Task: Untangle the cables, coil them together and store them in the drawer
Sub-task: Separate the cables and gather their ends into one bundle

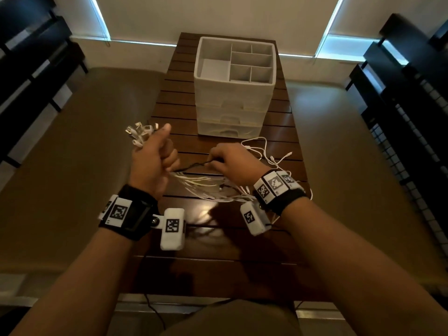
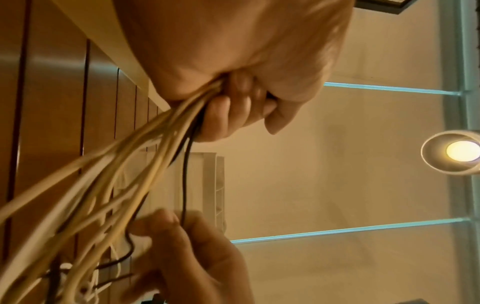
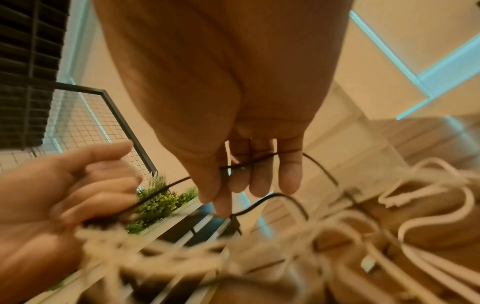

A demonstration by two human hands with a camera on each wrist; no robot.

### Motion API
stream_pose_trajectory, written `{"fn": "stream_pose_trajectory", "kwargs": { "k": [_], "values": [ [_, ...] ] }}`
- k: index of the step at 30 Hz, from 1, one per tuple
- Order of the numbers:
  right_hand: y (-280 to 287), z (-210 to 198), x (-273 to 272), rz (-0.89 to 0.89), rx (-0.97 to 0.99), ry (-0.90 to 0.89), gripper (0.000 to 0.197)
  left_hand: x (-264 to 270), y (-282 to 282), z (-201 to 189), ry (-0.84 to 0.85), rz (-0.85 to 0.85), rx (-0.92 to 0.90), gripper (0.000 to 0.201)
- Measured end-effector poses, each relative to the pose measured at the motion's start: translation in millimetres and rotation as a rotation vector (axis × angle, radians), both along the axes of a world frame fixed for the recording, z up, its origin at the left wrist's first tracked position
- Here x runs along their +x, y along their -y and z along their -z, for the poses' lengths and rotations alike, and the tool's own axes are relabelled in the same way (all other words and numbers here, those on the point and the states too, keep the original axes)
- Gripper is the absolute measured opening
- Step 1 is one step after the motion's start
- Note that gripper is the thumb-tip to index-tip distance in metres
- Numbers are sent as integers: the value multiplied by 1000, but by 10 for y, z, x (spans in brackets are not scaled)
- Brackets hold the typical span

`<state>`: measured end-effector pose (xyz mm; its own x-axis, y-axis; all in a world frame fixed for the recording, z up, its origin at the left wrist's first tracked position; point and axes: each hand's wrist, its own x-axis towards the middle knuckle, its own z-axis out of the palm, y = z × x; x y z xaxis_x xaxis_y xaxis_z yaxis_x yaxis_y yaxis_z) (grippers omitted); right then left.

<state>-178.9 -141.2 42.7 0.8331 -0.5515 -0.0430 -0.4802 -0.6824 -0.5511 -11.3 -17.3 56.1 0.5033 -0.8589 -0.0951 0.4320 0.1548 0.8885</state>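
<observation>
My left hand (image 1: 155, 154) is fisted round a bundle of white cables (image 1: 201, 185), raised above the slatted table; their plugs (image 1: 139, 133) stick out above the fist. In the left wrist view the white cables (image 2: 124, 164) run out of the curled fingers (image 2: 228, 107) with a thin black cable (image 2: 185, 174) among them. My right hand (image 1: 232, 163) pinches that black cable (image 1: 194, 166) a short way right of the fist; its fingers (image 3: 262, 174) have the black cable (image 3: 249, 163) running across them. Loose white cable ends (image 1: 266, 154) trail on the table behind it.
A white plastic drawer unit (image 1: 232, 103) stands on the far half of the dark wooden table (image 1: 218, 270), its divided top tray (image 1: 249, 63) empty and its drawers shut. Dark shelving (image 1: 412, 93) lines the right side, dark furniture (image 1: 29, 57) the left.
</observation>
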Motion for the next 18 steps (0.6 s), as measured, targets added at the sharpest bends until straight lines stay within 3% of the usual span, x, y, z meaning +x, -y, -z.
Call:
{"fn": "stream_pose_trajectory", "kwargs": {
  "k": [3, 11, 14, 18],
  "values": [
    [237, -196, -111, 77, -122, 13, 13, 83, -83, 36, 53, -6, 43, 47],
    [443, -635, -170, 288, -95, 291, 20, -17, -211, 410, 239, 17, 249, 47],
    [433, -707, -151, 236, -10, 337, 19, -1, -224, 440, 296, 1, 287, 48],
    [505, -787, -226, 74, -82, 148, 8, 101, -303, 451, 298, -38, 312, 46]
  ]
}}
